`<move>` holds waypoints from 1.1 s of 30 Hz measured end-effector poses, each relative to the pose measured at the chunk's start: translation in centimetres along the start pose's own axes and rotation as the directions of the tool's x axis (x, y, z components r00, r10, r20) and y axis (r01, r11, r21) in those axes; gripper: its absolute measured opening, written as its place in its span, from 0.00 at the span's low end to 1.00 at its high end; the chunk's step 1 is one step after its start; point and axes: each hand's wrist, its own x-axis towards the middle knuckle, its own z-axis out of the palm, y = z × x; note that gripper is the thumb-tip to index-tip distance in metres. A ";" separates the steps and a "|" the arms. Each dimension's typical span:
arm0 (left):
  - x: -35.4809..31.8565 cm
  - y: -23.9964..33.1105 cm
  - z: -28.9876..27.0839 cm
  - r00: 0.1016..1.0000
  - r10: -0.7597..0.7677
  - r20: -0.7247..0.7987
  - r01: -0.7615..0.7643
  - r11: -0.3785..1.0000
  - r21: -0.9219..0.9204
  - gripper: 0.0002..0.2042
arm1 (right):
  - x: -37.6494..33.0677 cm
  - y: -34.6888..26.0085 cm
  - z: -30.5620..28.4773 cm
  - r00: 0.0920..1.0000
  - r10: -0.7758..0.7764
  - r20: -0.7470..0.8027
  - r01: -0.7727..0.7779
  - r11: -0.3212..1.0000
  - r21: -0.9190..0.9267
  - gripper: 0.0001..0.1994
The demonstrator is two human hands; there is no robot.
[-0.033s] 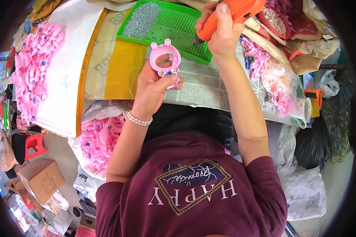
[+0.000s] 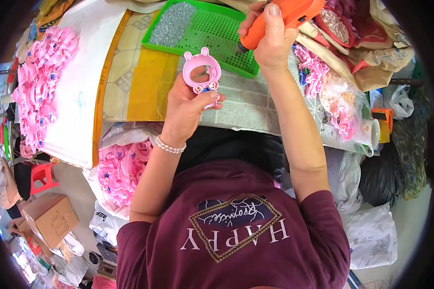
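Observation:
My left hand (image 2: 188, 98) is closed on a pink plastic toy part (image 2: 201, 72), a ring-shaped frame with two small ears at its top and a short stem under my thumb. My right hand (image 2: 275, 45) is wrapped round an orange power screwdriver (image 2: 287, 19), whose dark tip points down and left over the green tray (image 2: 248, 72). Small silvery screws (image 2: 173, 23) lie heaped in the left end of that perforated tray. The screwdriver's tip and the pink part are apart.
A big pile of pink parts (image 2: 46, 86) covers the left of the table. More pink parts (image 2: 123, 166) fill a bag below the table edge. At the right lie further pink pieces (image 2: 313, 72), a red basket (image 2: 318, 21), a white cup (image 2: 370, 135) and brown paper bags (image 2: 361, 70).

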 end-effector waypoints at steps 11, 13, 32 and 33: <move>0.2 -0.3 0.0 1.000 0.013 -0.008 -0.013 1.000 -0.022 0.25 | 1.1 3.7 -0.6 0.957 -0.260 0.131 0.157 0.839 0.520 0.15; 0.1 -0.2 0.0 1.000 0.015 -0.006 -0.015 0.999 -0.030 0.25 | 1.0 3.3 -0.2 0.961 -0.245 0.127 0.139 0.827 0.545 0.15; 0.2 -0.1 0.3 0.999 0.035 0.001 -0.035 0.999 0.007 0.23 | 0.6 1.8 -0.2 0.990 -0.093 0.106 0.013 0.809 0.588 0.18; 0.3 -0.2 0.3 0.999 0.041 0.000 -0.041 0.999 0.014 0.22 | 0.7 1.5 0.1 0.989 -0.100 0.108 0.012 0.786 0.618 0.18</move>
